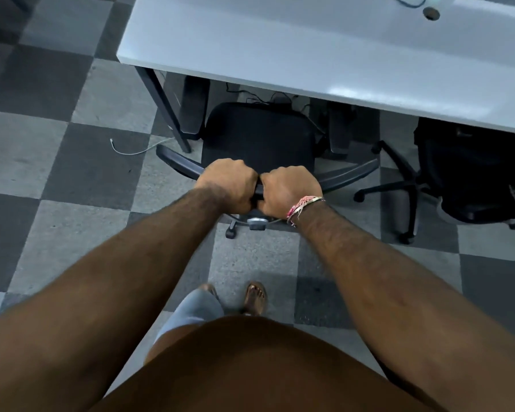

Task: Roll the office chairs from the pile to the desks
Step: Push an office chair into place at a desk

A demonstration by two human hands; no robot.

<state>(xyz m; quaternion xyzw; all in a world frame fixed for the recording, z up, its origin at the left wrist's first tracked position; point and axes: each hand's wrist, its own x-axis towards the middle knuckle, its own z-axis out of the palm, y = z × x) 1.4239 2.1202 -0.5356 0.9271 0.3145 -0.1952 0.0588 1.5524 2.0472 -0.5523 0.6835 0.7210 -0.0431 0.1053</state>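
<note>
A black office chair (259, 138) stands right in front of me, its seat partly under the white desk (295, 46). The curved top edge of its backrest runs left to right below the seat. My left hand (228, 184) and my right hand (289, 190) grip that top edge side by side at its middle, knuckles up. A thread band circles my right wrist. The chair's base and one caster (229, 233) show below my hands.
A second black office chair (464, 173) stands to the right, half under the same desk. A dark desk leg (167, 111) and a loose white cable (131, 148) lie to the left. Cables hang under the desk. Checkered carpet tiles cover the floor; my feet are below.
</note>
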